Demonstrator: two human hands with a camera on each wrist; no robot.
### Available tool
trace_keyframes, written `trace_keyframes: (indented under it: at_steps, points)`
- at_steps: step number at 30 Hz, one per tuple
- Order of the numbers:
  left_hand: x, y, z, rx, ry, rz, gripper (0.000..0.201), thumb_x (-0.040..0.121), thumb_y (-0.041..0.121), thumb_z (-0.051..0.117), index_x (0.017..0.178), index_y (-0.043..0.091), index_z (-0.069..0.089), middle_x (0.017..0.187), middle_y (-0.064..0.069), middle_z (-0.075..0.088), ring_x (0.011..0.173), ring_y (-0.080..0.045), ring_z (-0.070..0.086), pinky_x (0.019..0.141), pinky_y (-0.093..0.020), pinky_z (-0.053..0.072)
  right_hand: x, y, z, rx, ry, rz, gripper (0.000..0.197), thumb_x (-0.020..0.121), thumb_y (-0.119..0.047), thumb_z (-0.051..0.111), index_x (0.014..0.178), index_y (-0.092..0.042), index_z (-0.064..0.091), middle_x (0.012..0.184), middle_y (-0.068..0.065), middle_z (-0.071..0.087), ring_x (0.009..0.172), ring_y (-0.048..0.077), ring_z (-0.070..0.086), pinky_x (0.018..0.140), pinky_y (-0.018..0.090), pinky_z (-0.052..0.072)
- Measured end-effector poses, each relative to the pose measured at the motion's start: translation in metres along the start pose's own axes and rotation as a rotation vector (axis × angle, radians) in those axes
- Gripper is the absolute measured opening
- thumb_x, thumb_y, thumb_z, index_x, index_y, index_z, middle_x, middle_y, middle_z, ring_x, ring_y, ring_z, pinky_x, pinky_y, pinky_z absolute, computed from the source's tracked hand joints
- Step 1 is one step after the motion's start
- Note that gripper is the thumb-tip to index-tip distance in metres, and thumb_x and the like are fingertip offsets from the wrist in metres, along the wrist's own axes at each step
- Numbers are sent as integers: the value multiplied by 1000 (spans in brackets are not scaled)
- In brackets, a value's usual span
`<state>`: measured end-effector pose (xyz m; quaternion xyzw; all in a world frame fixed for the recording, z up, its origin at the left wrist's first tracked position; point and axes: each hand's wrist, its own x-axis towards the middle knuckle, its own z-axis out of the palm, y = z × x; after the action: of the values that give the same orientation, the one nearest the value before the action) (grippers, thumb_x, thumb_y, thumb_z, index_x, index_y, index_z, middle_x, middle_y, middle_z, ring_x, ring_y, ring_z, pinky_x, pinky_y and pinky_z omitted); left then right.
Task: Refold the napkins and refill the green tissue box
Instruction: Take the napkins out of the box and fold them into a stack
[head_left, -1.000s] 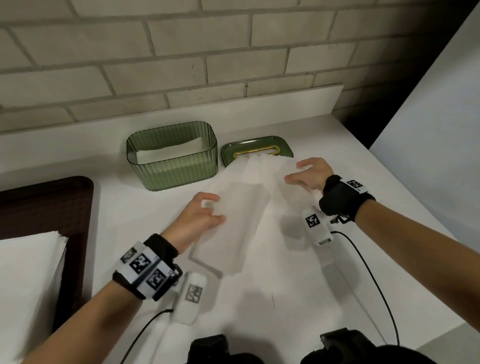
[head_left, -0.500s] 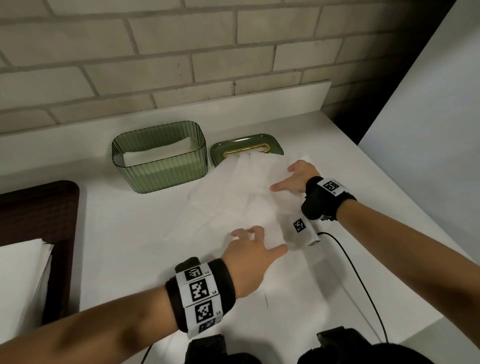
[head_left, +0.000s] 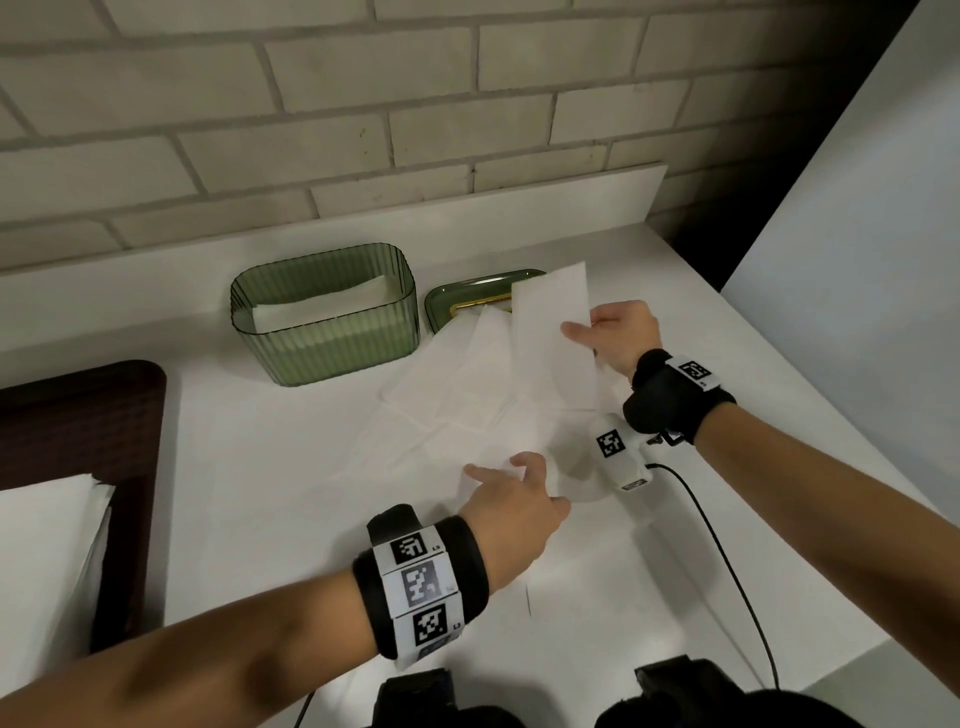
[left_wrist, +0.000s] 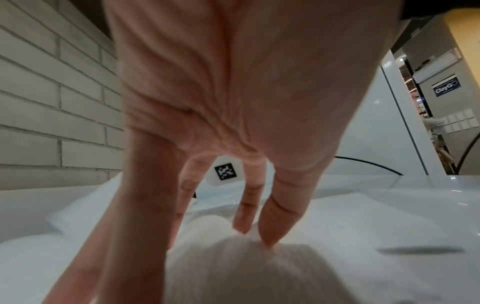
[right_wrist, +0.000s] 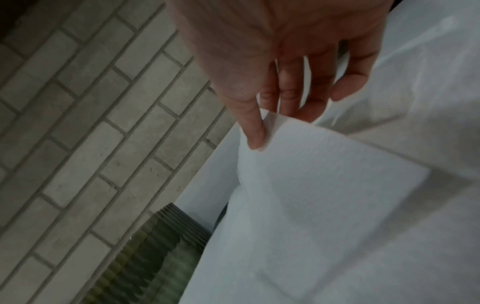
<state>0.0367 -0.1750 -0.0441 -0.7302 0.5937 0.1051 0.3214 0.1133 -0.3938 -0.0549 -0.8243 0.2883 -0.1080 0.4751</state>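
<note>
Beyond the hands, the ribbed tissue box (head_left: 324, 317) is translucent green; its lid (head_left: 467, 299) is dark green with a gold slot. White napkins (head_left: 457, 410) cover the white bench (head_left: 270, 467).

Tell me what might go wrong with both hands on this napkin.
The right hand pinches only the lifted napkin by its edge, so thin paper might tear. The left hand bunches the near end, so the fold may crease. The flap hangs over the lid and could drag it.
</note>
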Motion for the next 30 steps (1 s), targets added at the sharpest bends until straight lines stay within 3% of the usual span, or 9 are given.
trace_keyframes:
  at_steps: [3, 7, 9, 11, 15, 17, 21, 25, 30]
  points:
    - [0, 2, -3, 134, -39, 80, 30, 87, 5, 54, 115, 7, 63, 106, -9, 43, 111, -50, 41, 71, -50, 58, 1, -2, -17, 104, 38, -21, 16, 80, -23, 78, 84, -9, 71, 79, 2, 71, 65, 10, 64, 56, 20, 49]
    - [-1, -10, -3, -253, 90, -215, 34, 55, 9, 84, 84, 10, 68, 90, -12, 59, 48, -33, 50, 39, -25, 43, -7, -1, -44, 235, 47, -31, 26, 83, -16, 75, 104, -2, 71, 97, 11, 74, 87, 22, 72, 75, 35, 59]
    - [-1, -24, 4, -551, 191, -200, 31, 70, -4, 68, 99, 5, 62, 102, -13, 54, 62, -32, 60, 44, -30, 27, -16, 0, -57, 277, 0, -30, 28, 86, -13, 72, 112, -2, 68, 102, 10, 74, 91, 22, 72, 80, 37, 59]
    - [-1, -42, 22, -854, 283, -210, 42, 76, -13, 43, 111, 10, 54, 113, -8, 47, 92, -33, 58, 62, -32, 35, -30, -5, -69, 287, -76, -53, 27, 87, -11, 69, 113, -5, 68, 103, 8, 74, 92, 22, 72, 81, 38, 59]
    - [-25, -77, 38, -1392, 581, -322, 56, 78, -16, 49, 116, 20, 69, 116, 9, 58, 116, -3, 48, 85, -9, 38, -66, -26, -82, 360, -294, -154, 26, 86, -11, 67, 112, -10, 69, 96, 9, 76, 83, 23, 73, 73, 35, 60]
    - [-36, -85, 39, -1712, 662, -238, 59, 80, -21, 53, 123, 18, 66, 126, 11, 62, 124, 1, 50, 94, -17, 43, -82, -39, -84, 514, -414, -195, 34, 81, -15, 70, 114, -11, 68, 93, 9, 76, 77, 25, 71, 68, 32, 57]
    - [-44, -85, 40, -2092, 736, -170, 60, 82, -26, 52, 128, 12, 61, 118, 11, 64, 76, 11, 60, 64, -8, 46, -97, -52, -68, 720, -511, -190, 40, 80, -14, 64, 120, -12, 65, 85, 3, 76, 66, 12, 68, 60, 21, 55]
    - [-43, -84, 38, -2462, 751, -106, 31, 97, 26, 48, 115, 14, 70, 105, 5, 70, 92, -15, 66, 84, -30, 55, -101, -47, -32, 617, -467, -131, 41, 86, -4, 62, 126, -4, 58, 79, 3, 75, 61, 9, 67, 54, 19, 52]
    - [-46, -85, 35, -2538, 736, -67, 75, 90, 64, 24, 129, 10, 60, 132, -7, 61, 105, -25, 68, 78, -33, 58, -104, -35, -4, 547, -400, -73, 33, 86, -6, 68, 118, -7, 62, 97, 16, 75, 81, 25, 71, 72, 37, 56]
